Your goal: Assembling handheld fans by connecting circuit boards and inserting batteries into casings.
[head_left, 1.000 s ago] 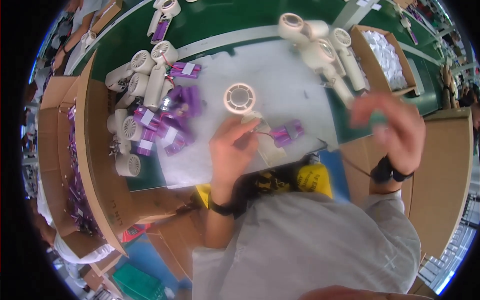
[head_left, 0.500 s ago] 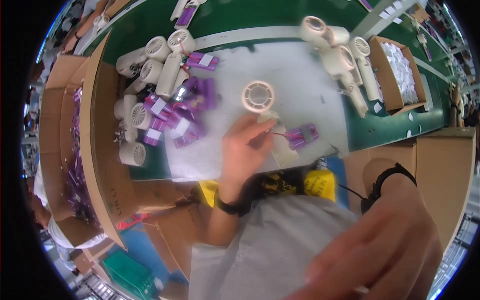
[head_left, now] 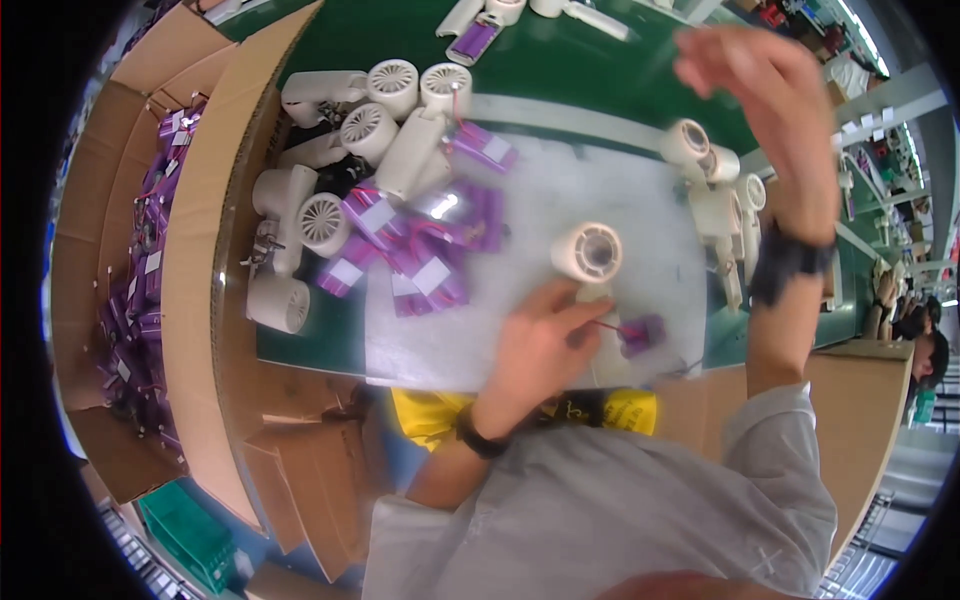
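A cream handheld fan (head_left: 588,252) lies on the white sheet, its round grille end pointing away from me. My left hand (head_left: 543,338) is closed around its handle, which the fingers partly hide. Red wires run from the handle to a purple battery pack (head_left: 642,334) just right of it. My right hand (head_left: 768,95) is raised high at the far right, over the green bench. Its fingers are stretched and slightly bent, a little blurred, with nothing visible in them.
Left on the bench lie several cream fan bodies (head_left: 362,130) and purple battery packs (head_left: 425,280). More fans (head_left: 690,142) stand at the right of the white sheet (head_left: 540,175). A cardboard box (head_left: 215,260) of purple packs borders the left side; another carton (head_left: 860,420) stands right.
My right hand has gone from low near my body up to the far right. The view has shifted; my left hand still holds the fan, which looks more tilted.
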The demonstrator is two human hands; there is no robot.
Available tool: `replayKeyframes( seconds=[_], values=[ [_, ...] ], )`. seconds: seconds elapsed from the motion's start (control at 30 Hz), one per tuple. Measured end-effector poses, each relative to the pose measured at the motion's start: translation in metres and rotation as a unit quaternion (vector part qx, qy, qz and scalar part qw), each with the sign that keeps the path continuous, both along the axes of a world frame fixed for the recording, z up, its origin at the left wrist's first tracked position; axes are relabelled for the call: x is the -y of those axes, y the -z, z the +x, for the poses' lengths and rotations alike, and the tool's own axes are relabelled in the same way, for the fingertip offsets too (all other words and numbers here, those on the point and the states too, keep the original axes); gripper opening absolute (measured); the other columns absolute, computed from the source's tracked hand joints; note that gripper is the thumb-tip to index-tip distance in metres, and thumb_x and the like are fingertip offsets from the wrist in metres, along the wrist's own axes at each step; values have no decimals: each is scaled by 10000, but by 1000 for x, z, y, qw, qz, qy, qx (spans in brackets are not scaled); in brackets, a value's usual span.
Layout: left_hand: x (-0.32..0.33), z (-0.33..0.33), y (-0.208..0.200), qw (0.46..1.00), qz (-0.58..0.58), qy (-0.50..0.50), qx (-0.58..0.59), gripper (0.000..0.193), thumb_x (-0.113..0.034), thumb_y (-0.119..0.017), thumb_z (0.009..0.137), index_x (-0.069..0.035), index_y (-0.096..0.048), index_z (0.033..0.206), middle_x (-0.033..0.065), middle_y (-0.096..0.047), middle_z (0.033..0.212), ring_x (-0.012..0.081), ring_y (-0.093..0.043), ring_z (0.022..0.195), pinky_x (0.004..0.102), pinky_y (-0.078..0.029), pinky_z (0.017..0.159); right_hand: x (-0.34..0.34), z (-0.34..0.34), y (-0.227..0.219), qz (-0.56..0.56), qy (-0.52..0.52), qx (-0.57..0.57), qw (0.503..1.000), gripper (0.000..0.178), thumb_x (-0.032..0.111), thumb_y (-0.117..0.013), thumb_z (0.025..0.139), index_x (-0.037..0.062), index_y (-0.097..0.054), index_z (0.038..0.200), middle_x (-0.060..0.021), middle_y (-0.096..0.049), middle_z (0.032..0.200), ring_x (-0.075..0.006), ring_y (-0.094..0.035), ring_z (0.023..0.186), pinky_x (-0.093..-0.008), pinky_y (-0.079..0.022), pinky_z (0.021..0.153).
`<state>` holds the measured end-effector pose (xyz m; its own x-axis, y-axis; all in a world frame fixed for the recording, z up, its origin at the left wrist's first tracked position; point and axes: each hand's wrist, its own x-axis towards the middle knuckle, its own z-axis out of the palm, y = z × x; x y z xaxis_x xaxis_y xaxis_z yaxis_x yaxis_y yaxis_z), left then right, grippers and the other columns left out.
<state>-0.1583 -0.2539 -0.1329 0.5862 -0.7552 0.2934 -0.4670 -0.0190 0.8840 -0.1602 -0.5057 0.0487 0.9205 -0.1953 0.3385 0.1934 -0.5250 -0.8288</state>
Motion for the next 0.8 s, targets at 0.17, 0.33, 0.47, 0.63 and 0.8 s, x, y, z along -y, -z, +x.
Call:
replayKeyframes(
  seconds=[0.17,0.33,0.47,0.63,0.8],
  values=[
    [0,-2,9,999,-31,-21,9,340,-15,-707,675,-118,-753,997,121,-657,988,260,-641,759,348,-547,688,122,125,92,112,143,-156,971,467,268,-610,905,-22,-550,1267,-166,-601,1273,-242,-613,1084,-359,-499,916],
    [10,-7,11,998,-51,9,-19,336,-18,-705,673,-118,-754,990,126,-650,978,261,-646,764,344,-548,684,244,156,183,-453,296,-210,814,843,302,-745,748,-19,-360,1426,-225,-551,1329,-391,-509,1250,-420,-410,1058],
    [7,-9,16,999,-44,5,-24,335,-20,-703,675,-116,-753,992,131,-645,976,263,-653,772,345,-549,684,235,169,191,-330,281,-333,837,861,324,-729,761,-16,-319,1438,-260,-572,1281,-401,-558,1191,-436,-450,1013],
    [8,-8,21,998,-51,20,-26,331,-19,-695,681,-110,-750,995,140,-646,976,272,-658,774,351,-551,687,183,171,164,-380,276,-378,798,829,371,-693,778,-29,-339,1412,-255,-636,1143,-376,-672,964,-414,-544,853],
    [10,1,17,998,-62,10,-9,327,-10,-686,688,-98,-746,997,145,-658,980,278,-662,766,353,-550,687,87,116,77,-275,196,-412,846,721,340,-647,808,-51,-399,1360,-210,-663,993,-294,-671,660,-365,-564,647]
  ],
)
